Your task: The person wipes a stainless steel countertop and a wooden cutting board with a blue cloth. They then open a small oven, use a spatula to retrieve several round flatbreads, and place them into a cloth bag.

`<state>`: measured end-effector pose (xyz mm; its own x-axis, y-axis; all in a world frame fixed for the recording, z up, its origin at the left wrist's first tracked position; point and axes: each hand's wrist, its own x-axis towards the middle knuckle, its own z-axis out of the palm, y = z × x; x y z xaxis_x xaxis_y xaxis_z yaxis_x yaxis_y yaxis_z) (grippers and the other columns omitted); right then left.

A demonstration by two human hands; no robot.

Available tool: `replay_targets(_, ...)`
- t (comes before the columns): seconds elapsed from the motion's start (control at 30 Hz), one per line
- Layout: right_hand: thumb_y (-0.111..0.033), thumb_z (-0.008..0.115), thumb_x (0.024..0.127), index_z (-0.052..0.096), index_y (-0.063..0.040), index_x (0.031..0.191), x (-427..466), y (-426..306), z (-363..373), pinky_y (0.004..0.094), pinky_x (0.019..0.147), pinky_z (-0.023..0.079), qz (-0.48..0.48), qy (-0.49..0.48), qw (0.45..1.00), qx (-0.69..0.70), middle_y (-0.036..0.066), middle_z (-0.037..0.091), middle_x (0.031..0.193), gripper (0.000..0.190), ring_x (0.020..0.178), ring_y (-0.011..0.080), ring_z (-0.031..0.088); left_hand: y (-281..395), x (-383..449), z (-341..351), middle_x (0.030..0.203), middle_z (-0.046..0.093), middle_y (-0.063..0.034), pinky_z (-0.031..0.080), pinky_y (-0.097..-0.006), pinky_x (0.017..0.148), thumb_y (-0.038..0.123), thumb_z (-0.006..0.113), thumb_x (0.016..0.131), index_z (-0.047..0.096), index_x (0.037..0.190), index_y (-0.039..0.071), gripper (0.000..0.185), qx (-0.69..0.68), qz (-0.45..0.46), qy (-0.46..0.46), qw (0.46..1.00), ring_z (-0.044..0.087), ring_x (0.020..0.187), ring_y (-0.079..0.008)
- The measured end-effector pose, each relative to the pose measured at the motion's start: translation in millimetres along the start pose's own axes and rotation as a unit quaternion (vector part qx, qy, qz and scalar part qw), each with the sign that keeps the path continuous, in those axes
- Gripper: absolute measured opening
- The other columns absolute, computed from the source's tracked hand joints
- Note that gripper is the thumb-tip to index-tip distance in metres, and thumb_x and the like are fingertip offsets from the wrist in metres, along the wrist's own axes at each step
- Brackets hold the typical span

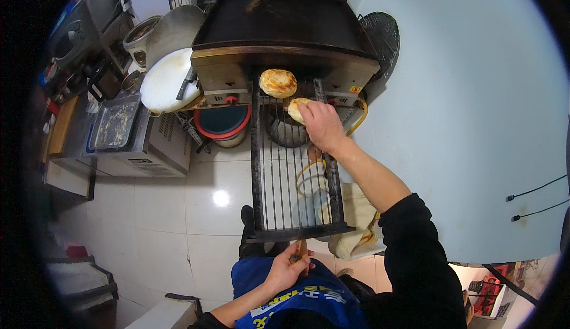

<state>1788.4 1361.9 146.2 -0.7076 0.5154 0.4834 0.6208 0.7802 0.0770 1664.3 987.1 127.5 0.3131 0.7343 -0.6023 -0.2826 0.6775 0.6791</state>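
Observation:
A long metal grill rack (254, 173) extends toward me from beneath a griddle stove (285, 22). On its far end lies a round browned flatbread (278, 83). My right hand (324, 124) grips a second flatbread (297, 109) just nearer to me, its fingers covering the right side of the bread. Close to my apron, my left hand (289, 264) is closed around a wooden handle (303, 250) at the rack's front bar. Whether this handle is fixed to the rack cannot be told.
Left of the stove, a knife (185, 86) rests on a round white board (164, 82). Below it stands a red-rimmed bucket (222, 122). A metal tray (115, 122) sits on a steel cabinet (167, 151). A pale wall (454, 106) borders the right side; a yellow hose (360, 117) hangs beside the stove.

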Motion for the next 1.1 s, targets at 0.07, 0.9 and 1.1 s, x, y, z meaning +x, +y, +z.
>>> replay_targets(0.07,-0.007,0.069,0.079,0.059,-0.002,0.134,-10.0,-8.8,-3.3,0.043,0.096,0.048,-0.013,-0.017,1.0,-0.012,0.014,0.063,0.117,0.057,0.11,0.0318,0.062,2.7,-1.3,0.4,0.124,0.069,-0.0101,0.059,-0.029,0.078,0.007,0.058,0.105,0.052,0.143,-0.001,0.039,0.002,0.002,-0.001,1.0,0.072,0.097,-0.0173)
replay_targets(0.9,-0.027,0.07,0.094,0.074,-0.004,0.116,-330.1,-10.7,-164.3,0.0411,0.087,0.058,0.7,-0.086,0.706,0.063,0.017,0.078,0.103,0.032,0.095,0.0334,0.074,31.9,5.4,8.2,0.129,0.066,-0.017,0.061,-0.0374,0.081,0.003,0.055,0.102,0.05,0.14,-0.004,0.039,0.009,-0.022,0.014,1.0,0.072,0.103,-0.0269)
replay_targets(1.1,-0.026,0.069,0.092,0.07,-0.002,0.123,-359.6,-33.5,-118.9,0.046,0.097,0.053,0.763,-0.083,0.639,0.051,0.02,0.07,0.121,0.039,0.112,0.038,0.067,38.2,7.8,13.4,0.13,0.065,-0.0182,0.062,-0.0379,0.078,0.001,0.053,0.101,0.046,0.145,-0.003,0.044,0.063,-0.049,0.047,0.996,0.073,0.105,-0.0287)
